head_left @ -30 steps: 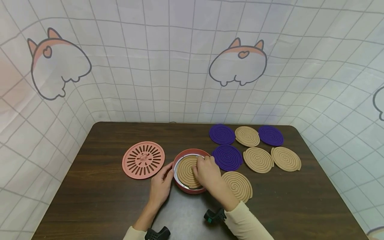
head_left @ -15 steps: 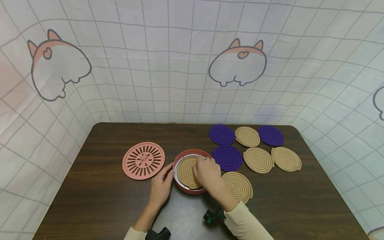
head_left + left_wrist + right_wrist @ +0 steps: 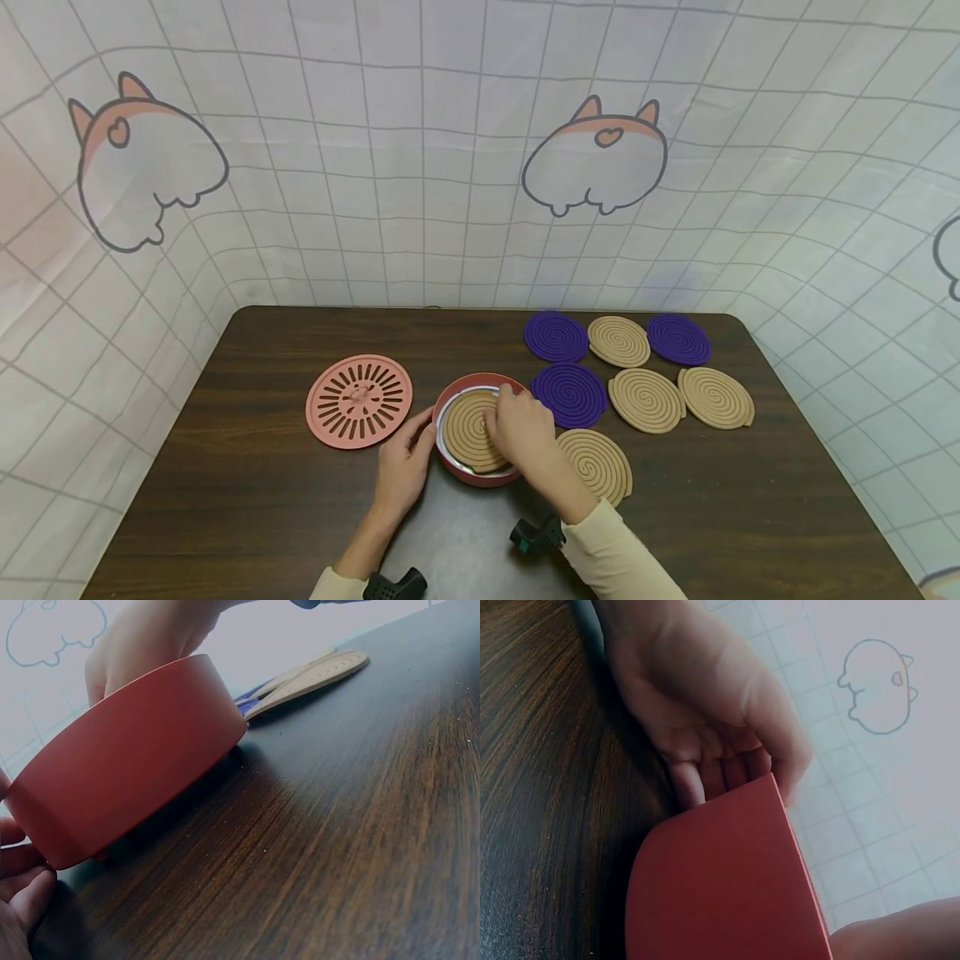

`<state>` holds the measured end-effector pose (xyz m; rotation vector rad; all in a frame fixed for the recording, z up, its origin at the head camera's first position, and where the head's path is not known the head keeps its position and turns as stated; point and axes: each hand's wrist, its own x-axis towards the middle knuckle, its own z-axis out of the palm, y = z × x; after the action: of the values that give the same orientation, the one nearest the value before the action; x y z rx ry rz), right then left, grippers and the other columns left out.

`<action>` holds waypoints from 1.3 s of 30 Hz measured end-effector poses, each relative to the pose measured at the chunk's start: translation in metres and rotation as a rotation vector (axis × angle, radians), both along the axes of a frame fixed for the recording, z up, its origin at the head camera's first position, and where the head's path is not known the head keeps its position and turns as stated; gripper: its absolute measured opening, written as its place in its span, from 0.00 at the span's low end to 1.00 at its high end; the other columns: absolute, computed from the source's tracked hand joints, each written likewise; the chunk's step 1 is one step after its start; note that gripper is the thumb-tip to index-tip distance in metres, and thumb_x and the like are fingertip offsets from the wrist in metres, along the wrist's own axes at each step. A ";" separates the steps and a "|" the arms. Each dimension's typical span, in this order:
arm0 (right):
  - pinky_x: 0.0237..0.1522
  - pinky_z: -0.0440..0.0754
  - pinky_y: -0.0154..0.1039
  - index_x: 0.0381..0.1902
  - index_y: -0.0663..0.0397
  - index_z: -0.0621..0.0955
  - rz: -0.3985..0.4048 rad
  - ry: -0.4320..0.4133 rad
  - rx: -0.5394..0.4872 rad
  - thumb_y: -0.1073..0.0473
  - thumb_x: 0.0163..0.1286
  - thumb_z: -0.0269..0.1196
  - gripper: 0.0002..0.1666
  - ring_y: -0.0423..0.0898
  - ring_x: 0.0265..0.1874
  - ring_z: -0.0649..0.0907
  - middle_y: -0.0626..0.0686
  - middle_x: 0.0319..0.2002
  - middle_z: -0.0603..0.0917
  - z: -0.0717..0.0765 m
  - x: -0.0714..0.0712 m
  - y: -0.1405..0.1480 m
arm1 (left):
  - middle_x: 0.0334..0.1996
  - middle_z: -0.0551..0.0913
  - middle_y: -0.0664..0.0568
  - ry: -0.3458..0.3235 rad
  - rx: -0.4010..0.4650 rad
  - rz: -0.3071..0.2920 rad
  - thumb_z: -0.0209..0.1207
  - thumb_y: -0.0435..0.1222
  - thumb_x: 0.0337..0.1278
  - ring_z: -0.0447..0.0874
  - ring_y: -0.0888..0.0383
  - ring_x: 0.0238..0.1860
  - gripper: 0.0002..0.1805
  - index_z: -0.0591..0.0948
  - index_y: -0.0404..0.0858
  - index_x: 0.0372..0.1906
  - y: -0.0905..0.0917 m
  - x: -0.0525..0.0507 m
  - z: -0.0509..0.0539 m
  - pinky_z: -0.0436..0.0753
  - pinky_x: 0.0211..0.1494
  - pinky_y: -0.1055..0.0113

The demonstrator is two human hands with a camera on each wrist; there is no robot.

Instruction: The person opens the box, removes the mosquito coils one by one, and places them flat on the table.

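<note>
A beige spiral mosquito coil [image 3: 467, 433] lies inside a round red mosquito coil holder [image 3: 480, 479] with a silvery inner rim. My right hand [image 3: 521, 429] reaches into the holder, fingers bent, and pinches the coil at its right side; its fingertips are partly hidden. At the holder's left side, my left hand [image 3: 405, 467] grips the outer wall, which the right wrist view shows with the thumb by the rim and fingers curved along the wall. The left wrist view shows the red holder [image 3: 135, 757] raised on small feet. Left of it lies a slotted pink lid [image 3: 360, 402].
To the right lie several coils on the dark wooden table [image 3: 247, 500], among them a purple coil [image 3: 568, 394] and a beige coil [image 3: 596, 462] close to the right forearm. A white grid-patterned cloth [image 3: 450, 167] hangs behind the table.
My right hand has shifted slightly to the right within the holder, and the coil seems to move a little with it. The left hand, holder and lid stay put.
</note>
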<state>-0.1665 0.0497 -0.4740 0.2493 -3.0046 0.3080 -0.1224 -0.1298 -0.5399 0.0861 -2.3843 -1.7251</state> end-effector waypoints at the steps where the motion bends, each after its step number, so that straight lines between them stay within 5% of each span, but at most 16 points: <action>1: 0.31 0.85 0.57 0.40 0.61 0.79 -0.002 -0.006 -0.012 0.48 0.68 0.64 0.19 0.63 0.32 0.87 0.67 0.34 0.85 0.000 0.000 0.000 | 0.56 0.86 0.55 0.000 0.000 0.001 0.57 0.43 0.72 0.84 0.60 0.56 0.18 0.83 0.49 0.61 0.000 0.000 0.000 0.82 0.59 0.61; 10: 0.28 0.84 0.56 0.42 0.63 0.79 -0.019 0.009 -0.084 0.51 0.68 0.64 0.18 0.64 0.30 0.87 0.67 0.35 0.84 -0.004 -0.001 0.003 | 0.56 0.86 0.55 -0.003 -0.006 0.011 0.57 0.43 0.72 0.84 0.60 0.57 0.17 0.83 0.49 0.61 0.000 0.001 -0.001 0.82 0.59 0.60; 20: 0.22 0.82 0.55 0.39 0.65 0.79 -0.020 0.121 -0.109 0.54 0.69 0.63 0.16 0.62 0.25 0.86 0.66 0.31 0.82 -0.009 -0.001 0.004 | 0.55 0.87 0.55 0.023 -0.009 0.010 0.57 0.43 0.72 0.84 0.60 0.56 0.17 0.83 0.49 0.60 0.000 0.000 -0.001 0.82 0.58 0.61; 39: 0.24 0.81 0.55 0.35 0.60 0.80 -0.023 0.176 -0.149 0.53 0.66 0.67 0.14 0.60 0.28 0.85 0.62 0.31 0.82 -0.003 0.001 0.009 | 0.55 0.87 0.56 0.012 -0.019 0.006 0.56 0.44 0.72 0.85 0.62 0.55 0.17 0.82 0.50 0.61 -0.002 0.000 -0.001 0.83 0.57 0.62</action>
<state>-0.1655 0.0589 -0.4774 0.2157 -2.7934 0.4788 -0.1228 -0.1314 -0.5405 0.0799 -2.3893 -1.6956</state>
